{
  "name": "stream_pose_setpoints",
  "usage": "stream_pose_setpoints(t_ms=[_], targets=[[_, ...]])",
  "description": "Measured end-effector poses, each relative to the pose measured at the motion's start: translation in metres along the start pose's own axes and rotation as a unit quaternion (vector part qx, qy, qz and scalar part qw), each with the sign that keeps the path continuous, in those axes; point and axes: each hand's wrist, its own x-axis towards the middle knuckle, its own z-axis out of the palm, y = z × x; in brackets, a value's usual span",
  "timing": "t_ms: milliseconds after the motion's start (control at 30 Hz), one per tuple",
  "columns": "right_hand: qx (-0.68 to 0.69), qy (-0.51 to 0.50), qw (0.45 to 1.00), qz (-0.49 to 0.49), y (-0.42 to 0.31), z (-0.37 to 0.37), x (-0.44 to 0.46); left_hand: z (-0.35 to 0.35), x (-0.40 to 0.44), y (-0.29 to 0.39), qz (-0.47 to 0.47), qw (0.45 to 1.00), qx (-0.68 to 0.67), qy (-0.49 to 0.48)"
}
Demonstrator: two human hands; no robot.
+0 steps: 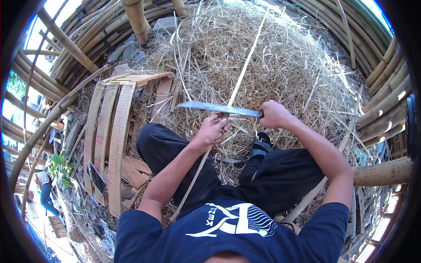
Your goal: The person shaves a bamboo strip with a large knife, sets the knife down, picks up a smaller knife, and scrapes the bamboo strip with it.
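My right hand (pixel 274 115) is closed round the dark handle of a long knife (pixel 219 108), whose blade points left. The blade lies across a long, thin pale strip (pixel 245 70), just above my left hand (pixel 213 130). My left hand pinches the strip between its fingers. From there the strip runs up over the shavings and down across my lap. Where blade and strip cross, I cannot tell how deep the edge sits.
Curly shavings (pixel 272 57) cover the ground ahead. A slatted wooden crate (pixel 123 101) stands at the left with a phone (pixel 96 177) on it. Bamboo poles (pixel 381 172) surround the space. Another person (pixel 45 193) is at the far left.
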Motion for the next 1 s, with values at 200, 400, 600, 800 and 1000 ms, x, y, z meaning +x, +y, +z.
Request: stream_pose_setpoints(t_ms=[200,400,600,800,1000], targets=[[-0.01,-0.011,1.0,-0.001,0.005,0.014,0.013,-0.005,-0.005,0.0,0.0,0.999,-0.016,-0.028],[-0.085,-0.03,0.995,0.05,0.03,0.002,0.031,-0.002,0.003,-0.004,-0.003,0.999,-0.016,-0.027],[-0.026,0.039,0.981,0.191,0.072,-0.018,0.033,-0.003,-0.013,0.005,-0.02,0.998,-0.052,-0.042],[0.107,0.208,0.92,0.314,0.158,0.001,0.012,-0.017,-0.025,0.016,-0.009,0.999,-0.028,-0.043],[0.243,0.144,0.93,0.234,0.097,-0.015,-0.012,-0.014,-0.015,0.01,-0.011,1.0,-0.007,-0.027]])
